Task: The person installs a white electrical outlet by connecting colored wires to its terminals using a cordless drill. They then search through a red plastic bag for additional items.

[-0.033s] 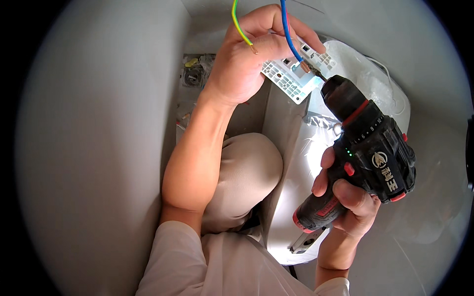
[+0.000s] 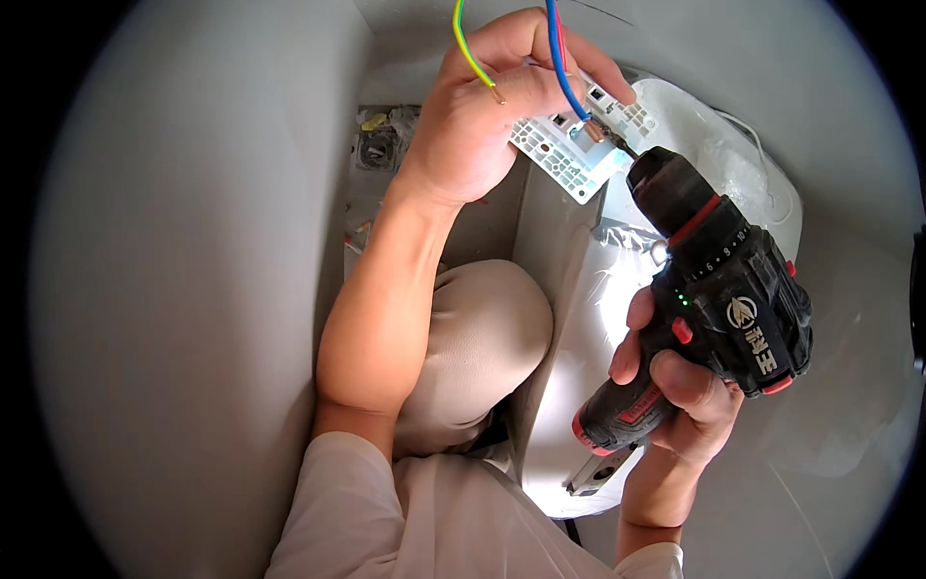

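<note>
My left hand (image 2: 473,130) is closed on a white plastic electrical wall plate (image 2: 569,172), its ribbed back turned toward me. Over those fingers hang a blue wire (image 2: 559,63) with a bare copper end, a yellow-green wire (image 2: 467,48), also stripped at its tip, and a red wire (image 2: 561,43) partly hidden behind the blue one. In my right hand (image 2: 694,391) is a black and red cordless drill (image 2: 719,256), tilted up and left with its lamp lit. Its bit reaches the plate beside the blue wire's copper end; whether they touch I cannot tell.
Close on the left rises a grey wall (image 2: 193,270). Beyond the plate lies a white rounded lid-like object (image 2: 772,183) with clear plastic on it. A white plastic-wrapped surface (image 2: 569,405) is beneath the drill. Small clutter (image 2: 381,145) lies past my left forearm.
The blue wire has shifted very slightly to the left, and more of the red wire shows beside it. Both hands, the plate and the drill stay where they were.
</note>
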Tool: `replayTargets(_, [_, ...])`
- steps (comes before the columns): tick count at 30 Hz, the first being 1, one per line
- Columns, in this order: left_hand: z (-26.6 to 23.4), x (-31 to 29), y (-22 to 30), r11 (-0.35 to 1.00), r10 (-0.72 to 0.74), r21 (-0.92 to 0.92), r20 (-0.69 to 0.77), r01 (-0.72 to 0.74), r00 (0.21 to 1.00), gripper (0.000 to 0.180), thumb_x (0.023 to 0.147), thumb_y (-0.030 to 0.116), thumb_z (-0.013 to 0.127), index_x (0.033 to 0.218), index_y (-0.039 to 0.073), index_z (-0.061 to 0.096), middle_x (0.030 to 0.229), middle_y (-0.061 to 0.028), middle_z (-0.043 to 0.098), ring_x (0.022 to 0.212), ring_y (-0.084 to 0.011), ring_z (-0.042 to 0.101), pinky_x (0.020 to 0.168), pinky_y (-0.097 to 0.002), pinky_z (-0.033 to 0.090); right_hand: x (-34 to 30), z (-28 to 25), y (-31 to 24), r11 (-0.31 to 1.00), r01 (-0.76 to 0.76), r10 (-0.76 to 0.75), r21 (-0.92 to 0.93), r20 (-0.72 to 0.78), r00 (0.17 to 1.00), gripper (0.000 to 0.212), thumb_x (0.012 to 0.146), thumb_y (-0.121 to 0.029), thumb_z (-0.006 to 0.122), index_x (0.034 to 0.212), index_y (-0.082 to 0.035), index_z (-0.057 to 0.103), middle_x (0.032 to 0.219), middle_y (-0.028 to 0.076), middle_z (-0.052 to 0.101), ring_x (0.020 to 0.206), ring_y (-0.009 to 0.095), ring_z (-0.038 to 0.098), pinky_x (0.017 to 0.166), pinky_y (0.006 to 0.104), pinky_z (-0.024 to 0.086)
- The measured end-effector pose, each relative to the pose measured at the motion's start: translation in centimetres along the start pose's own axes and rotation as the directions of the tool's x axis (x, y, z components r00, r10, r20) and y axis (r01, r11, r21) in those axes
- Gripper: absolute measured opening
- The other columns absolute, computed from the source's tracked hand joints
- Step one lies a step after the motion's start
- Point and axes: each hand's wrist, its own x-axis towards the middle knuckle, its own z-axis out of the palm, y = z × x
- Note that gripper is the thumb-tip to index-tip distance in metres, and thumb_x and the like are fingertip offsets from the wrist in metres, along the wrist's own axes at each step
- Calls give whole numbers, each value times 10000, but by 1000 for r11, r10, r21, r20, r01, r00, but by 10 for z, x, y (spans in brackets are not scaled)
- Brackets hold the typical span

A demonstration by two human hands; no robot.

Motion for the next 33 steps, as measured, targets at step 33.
replayTargets(33, [0,-2,-6,998,-16,57,-37,19,999,54,841,-5,618,885,18,598,1110,-287,691,919,-290,715,831,-387,578,17,-11,-14,991,-70,81,-115,94,992,527,691,33,659,1215,30,611,958,145,678,670,199,669,596,337,548])
